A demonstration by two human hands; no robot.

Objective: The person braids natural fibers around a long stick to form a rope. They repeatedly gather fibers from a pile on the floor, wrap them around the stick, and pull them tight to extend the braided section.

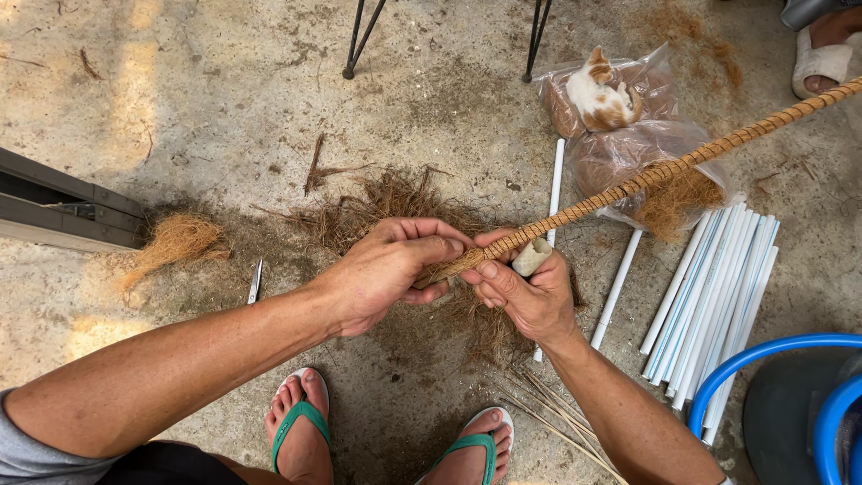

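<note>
Presently, by label:

Work in hand: a coir-wrapped pole [664, 171] is being bound; its near end is held between both hands, and its far end runs out of view at the upper right.
Left hand [388, 274]: closed around the near end of the pole, the fingers curled over the fibre wrap.
Right hand [525, 292]: clamped on the pole just right of the left hand, with the bare pale end of a pipe [532, 256] seen between thumb and fingers.
Done: the pole is seen covered in a tight spiral of brown fibre along all of its visible length.
Left: judged from the pale end still uncovered, only the near tip remains to be wrapped; whether the far end is finished cannot be told.
Supply: loose coconut fibre [395, 202] is spread on the concrete floor [224, 99] beyond the hands, and a smaller tuft [175, 241] lies to the left.
Stock: unwrapped white pipes [718, 287] are laid at the right, near a blue hoop [763, 355].
Bags: plastic bags of fibre [620, 148] are set far right, a cat [603, 92] lying on them.
Tool: a small blade [256, 280] is left on the floor near the left forearm.
</note>
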